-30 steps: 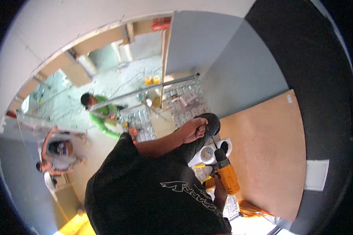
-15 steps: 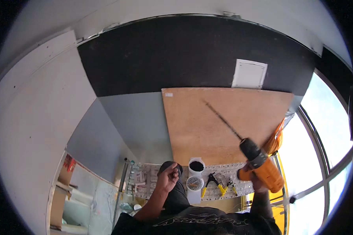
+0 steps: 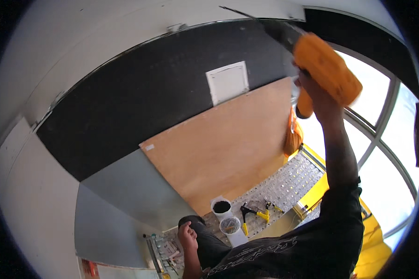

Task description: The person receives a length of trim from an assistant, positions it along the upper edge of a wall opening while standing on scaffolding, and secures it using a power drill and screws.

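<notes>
My right hand (image 3: 315, 93) is wrapped round the grip of an orange cordless drill (image 3: 328, 69), lifted high at the upper right. A long dark drill bit (image 3: 241, 13) sticks out of its black chuck and points left and upward, in front of the pale ceiling; whether the tip touches anything cannot be seen. Low down, my left hand (image 3: 187, 236) hangs beside my bent knee (image 3: 194, 222), its fingers curled closed. Anything within those fingers is hidden.
A perforated metal platform (image 3: 291, 183) holds two white tubs, one with dark contents (image 3: 221, 207) and one with small metal pieces (image 3: 230, 226). Beside them lies a black-and-yellow hand tool (image 3: 250, 213). A wood board (image 3: 219, 153) leans on the wall; windows (image 3: 381, 181) stand right.
My right hand has raised the drill from over the platform to near the ceiling. My view has tilted and turned. The left hand stays low near my knee, fingers curled.
</notes>
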Demonstrator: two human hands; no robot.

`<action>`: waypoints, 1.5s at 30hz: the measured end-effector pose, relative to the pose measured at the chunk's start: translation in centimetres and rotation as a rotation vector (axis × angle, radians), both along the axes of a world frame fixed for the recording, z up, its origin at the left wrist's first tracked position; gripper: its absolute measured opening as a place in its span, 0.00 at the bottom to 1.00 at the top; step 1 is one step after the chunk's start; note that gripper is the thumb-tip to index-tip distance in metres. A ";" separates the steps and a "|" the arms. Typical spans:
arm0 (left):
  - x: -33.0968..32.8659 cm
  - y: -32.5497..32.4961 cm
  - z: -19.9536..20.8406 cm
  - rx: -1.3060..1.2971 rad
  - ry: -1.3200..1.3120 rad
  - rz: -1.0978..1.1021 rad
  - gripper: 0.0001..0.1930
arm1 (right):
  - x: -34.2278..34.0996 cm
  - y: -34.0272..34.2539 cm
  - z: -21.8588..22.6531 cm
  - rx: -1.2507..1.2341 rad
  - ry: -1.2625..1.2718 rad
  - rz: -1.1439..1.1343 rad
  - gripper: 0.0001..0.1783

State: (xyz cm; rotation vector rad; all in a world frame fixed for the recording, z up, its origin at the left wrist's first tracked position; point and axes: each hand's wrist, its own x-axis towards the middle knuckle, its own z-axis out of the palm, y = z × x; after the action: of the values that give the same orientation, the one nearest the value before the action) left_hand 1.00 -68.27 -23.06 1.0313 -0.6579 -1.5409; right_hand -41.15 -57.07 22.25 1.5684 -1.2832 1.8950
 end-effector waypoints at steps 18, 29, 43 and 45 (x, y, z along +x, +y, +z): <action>1.4 0.1 1.9 -0.065 -0.124 0.095 0.05 | -12.6 -13.3 13.2 -0.149 -0.220 0.279 0.07; 2.8 -0.3 0.4 -0.107 -0.158 0.118 0.07 | -14.6 -15.4 13.8 -0.132 -0.286 0.232 0.08; 0.5 -2.2 1.7 -0.040 -0.102 0.144 0.05 | -15.7 -16.7 14.6 -0.119 -0.333 0.242 0.09; 0.9 -2.9 1.1 -0.029 -0.118 0.107 0.05 | -15.8 -16.7 14.9 -0.094 -0.293 0.254 0.08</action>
State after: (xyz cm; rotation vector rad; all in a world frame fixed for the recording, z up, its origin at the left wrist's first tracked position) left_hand 1.90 -71.17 -21.92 1.1247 -0.6934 -1.3823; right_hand -56.90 -73.74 37.18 1.5069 -1.1266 2.3793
